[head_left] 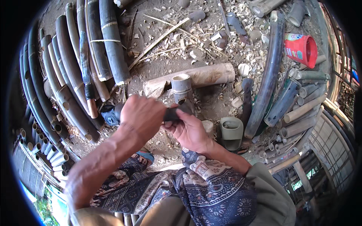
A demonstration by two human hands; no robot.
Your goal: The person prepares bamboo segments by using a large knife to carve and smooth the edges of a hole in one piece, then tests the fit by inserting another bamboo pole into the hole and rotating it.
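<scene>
My left hand (141,111) is closed, back of the hand up, around a dark, rounded tool (169,114); it is slightly blurred and its fingertips are hidden. My right hand (190,130), palm partly up, pinches the tool's right end between thumb and fingers. A dark blue-grey block (109,116) shows left of my left hand; whether it belongs to the tool, I cannot tell. Just beyond my right hand a short, pale-rimmed bamboo section (181,87) stands upright, its lower part partly covered by the hand. Behind it lies a split, pale log (213,74).
Long dark bamboo poles (68,56) lie at the left, with a long-handled blade (86,71) on them. At the right are a curved bamboo pole (268,75), a red plastic pouch (301,50), cut bamboo pieces (301,126) and a grey-green container (231,132). Wood chips (166,41) litter the ground.
</scene>
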